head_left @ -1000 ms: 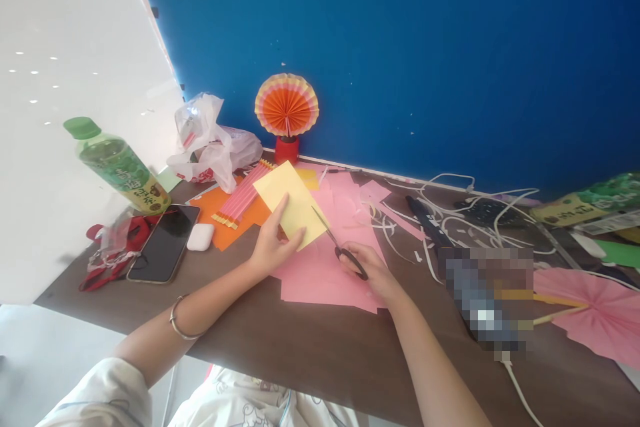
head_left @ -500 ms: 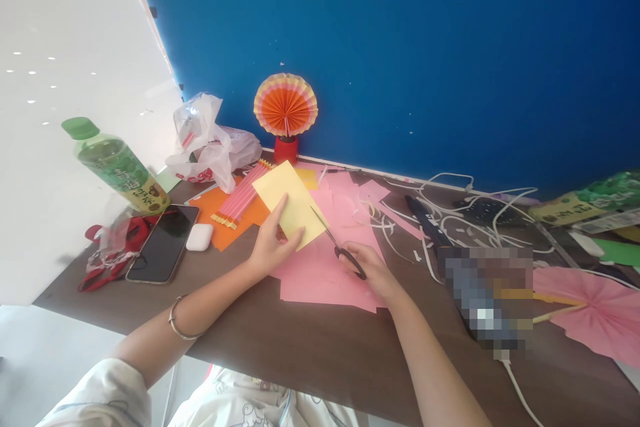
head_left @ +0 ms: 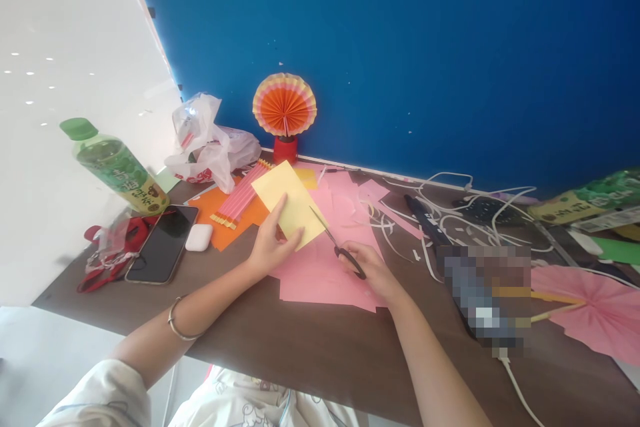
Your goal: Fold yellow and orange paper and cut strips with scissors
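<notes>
A sheet of yellow paper point(head_left: 286, 203) is tilted above the pink paper point(head_left: 325, 287). My left hand point(head_left: 270, 247) grips it at its near left edge, thumb and index finger lying on the face, the other fingers hidden. From the right, my right hand point(head_left: 369, 269) holds a pair of scissors point(head_left: 331, 238) by the dark handles. The blades point up and left and meet the right edge of the yellow paper. Beside my left hand lie a pleated pink and yellow strip point(head_left: 243, 195) and orange paper point(head_left: 227, 237).
On the left are a green-capped drink bottle point(head_left: 123, 170), a phone point(head_left: 163, 245), a white earbud case point(head_left: 199, 237) and a plastic bag point(head_left: 210, 143). A round paper fan point(head_left: 285, 105) stands at the back. White cables point(head_left: 453, 223) and a pink fan point(head_left: 595, 307) occupy the right.
</notes>
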`<action>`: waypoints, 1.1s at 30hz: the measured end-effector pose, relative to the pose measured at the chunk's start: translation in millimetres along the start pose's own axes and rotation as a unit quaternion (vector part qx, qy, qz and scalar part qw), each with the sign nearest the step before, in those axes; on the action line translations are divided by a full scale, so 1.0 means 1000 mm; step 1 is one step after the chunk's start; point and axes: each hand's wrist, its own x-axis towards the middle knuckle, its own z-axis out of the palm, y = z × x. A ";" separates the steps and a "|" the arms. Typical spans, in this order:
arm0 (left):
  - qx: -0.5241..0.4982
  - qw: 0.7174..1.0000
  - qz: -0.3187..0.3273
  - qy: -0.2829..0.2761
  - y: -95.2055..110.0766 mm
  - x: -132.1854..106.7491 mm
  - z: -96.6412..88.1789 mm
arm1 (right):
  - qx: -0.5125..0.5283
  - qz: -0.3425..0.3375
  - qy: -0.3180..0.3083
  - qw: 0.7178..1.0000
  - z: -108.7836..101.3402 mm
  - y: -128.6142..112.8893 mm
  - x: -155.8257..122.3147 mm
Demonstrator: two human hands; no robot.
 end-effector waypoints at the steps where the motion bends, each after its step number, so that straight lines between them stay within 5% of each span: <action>1: -0.001 1.000 0.000 -0.001 0.000 0.000 0.000 | -0.001 0.000 -0.001 1.000 0.000 0.000 0.000; 33: -0.009 1.000 -0.005 -0.003 -0.003 -0.002 0.001 | -0.028 -0.002 0.008 1.000 -0.004 0.005 -0.002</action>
